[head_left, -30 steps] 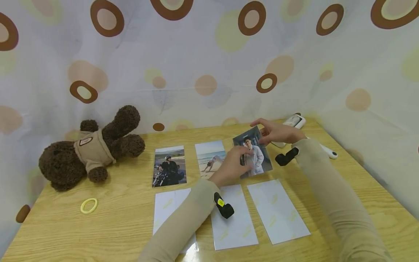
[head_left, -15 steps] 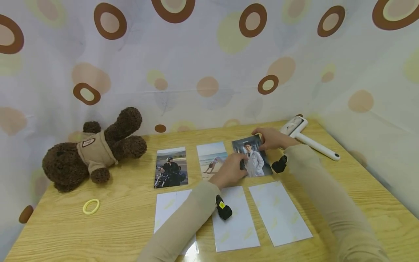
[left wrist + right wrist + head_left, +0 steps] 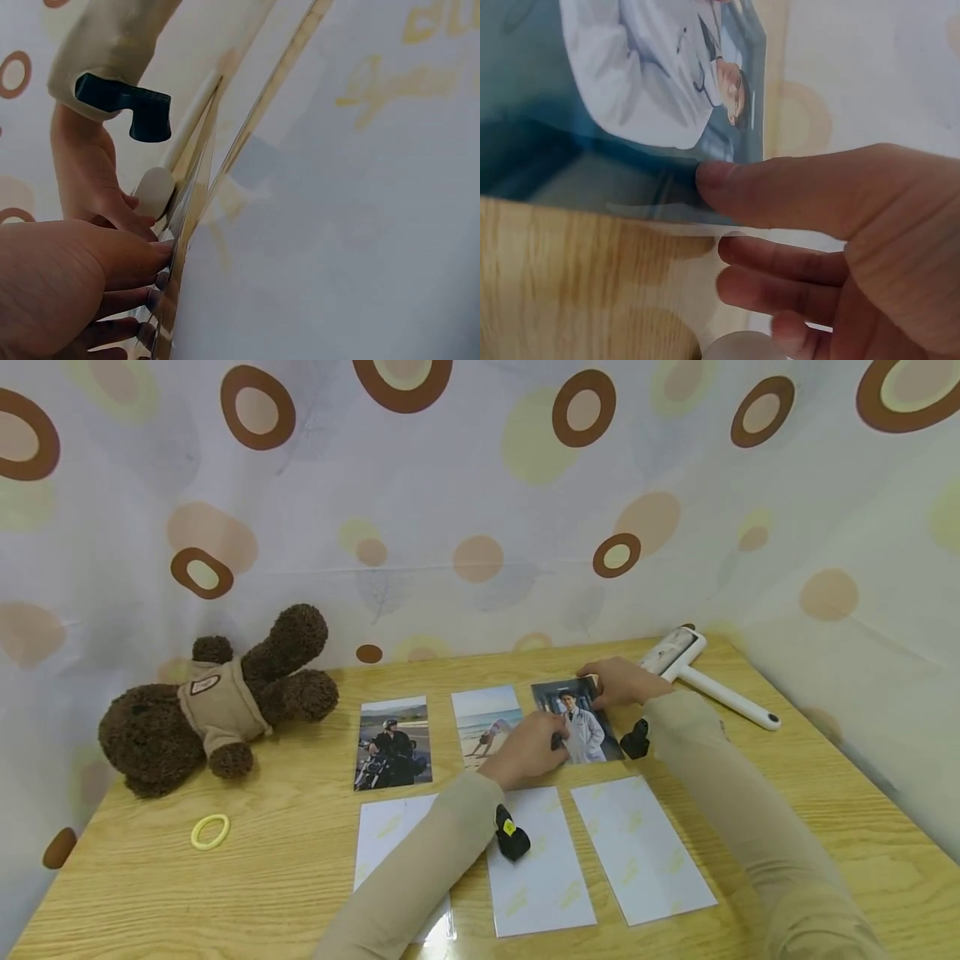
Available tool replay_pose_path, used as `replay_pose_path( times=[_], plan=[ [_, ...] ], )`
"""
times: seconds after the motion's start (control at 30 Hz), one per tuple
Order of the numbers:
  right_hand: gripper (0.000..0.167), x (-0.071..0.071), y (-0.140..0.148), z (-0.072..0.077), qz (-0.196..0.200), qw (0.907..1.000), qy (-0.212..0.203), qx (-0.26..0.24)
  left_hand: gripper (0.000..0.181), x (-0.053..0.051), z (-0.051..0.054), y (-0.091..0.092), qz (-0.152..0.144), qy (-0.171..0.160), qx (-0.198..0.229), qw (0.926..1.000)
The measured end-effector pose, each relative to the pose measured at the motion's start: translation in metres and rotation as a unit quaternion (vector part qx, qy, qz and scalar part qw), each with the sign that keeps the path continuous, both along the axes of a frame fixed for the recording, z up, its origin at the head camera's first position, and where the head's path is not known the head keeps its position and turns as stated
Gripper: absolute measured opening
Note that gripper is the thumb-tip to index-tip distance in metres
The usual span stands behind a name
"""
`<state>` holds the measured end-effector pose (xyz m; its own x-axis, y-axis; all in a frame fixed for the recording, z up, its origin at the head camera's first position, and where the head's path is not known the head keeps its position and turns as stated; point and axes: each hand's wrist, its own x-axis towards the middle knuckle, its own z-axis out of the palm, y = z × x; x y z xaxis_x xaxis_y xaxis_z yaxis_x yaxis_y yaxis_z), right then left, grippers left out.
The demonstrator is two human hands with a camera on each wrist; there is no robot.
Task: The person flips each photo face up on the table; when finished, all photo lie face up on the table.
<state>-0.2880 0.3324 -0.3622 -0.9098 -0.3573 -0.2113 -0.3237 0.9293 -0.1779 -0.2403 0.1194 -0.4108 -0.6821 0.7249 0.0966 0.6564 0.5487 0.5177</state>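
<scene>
Head view: doctor photo point(image 3: 587, 735) between left grip point(image 3: 528, 748) and right grip point(image 3: 621, 681).

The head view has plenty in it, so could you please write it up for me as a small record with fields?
Surface: wooden table
Left hand: touching the left side of the doctor photo
Right hand: at its upper right, thumb on its face
Back row, left to right: motorbike photo, beach photo, doctor photo
Front row: three white cards, the left one partly hidden by the left sleeve
Far left: bear, lying down; yellow ring nearer the camera
Far right: white tool
</scene>
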Motion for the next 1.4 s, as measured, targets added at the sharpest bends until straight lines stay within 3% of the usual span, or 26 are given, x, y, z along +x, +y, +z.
replay_pose_path(
  times=[0.23,0.3,0.4,0.53,0.63,0.73,0.93,1.1,1.4],
  plan=[
    [0.043,-0.004,-0.003,-0.007,-0.003,0.9993,0.007,0.035,0.03,0.001,0.002,-0.003,-0.012,-0.006,-0.013,0.9998],
    [0.043,-0.003,-0.003,-0.008,-0.006,0.9995,0.003,0.032,0.034,0.001,0.002,-0.003,-0.01,-0.021,-0.006,0.9997],
    [0.041,-0.001,-0.004,-0.01,-0.009,0.9998,-0.001,0.019,0.044,-0.001,-0.001,-0.004,0.004,-0.067,0.032,0.9972],
    [0.032,0.001,-0.005,-0.013,0.007,0.9989,0.04,-0.024,0.054,-0.005,-0.002,-0.006,0.026,-0.119,0.106,0.9869],
    [0.026,0.002,-0.007,-0.014,0.027,0.9946,0.081,-0.059,0.052,-0.004,0.003,-0.01,0.031,-0.119,0.128,0.9842],
    [0.022,0.004,-0.012,-0.015,0.043,0.9902,0.092,-0.096,0.05,0.002,0.008,-0.015,0.043,-0.119,0.132,0.9832],
    [0.021,0.012,-0.03,-0.012,0.073,0.9825,0.074,-0.155,0.045,0.018,0.019,-0.035,0.051,-0.137,0.145,0.9786],
    [0.021,0.018,-0.051,-0.01,0.112,0.975,0.054,-0.184,0.042,0.026,0.025,-0.059,0.023,-0.125,0.147,0.981],
    [0.017,0.033,-0.087,-0.012,0.181,0.9573,0.06,-0.217,0.036,0.041,0.027,-0.111,0.041,-0.107,0.181,0.9768]
  ],
)
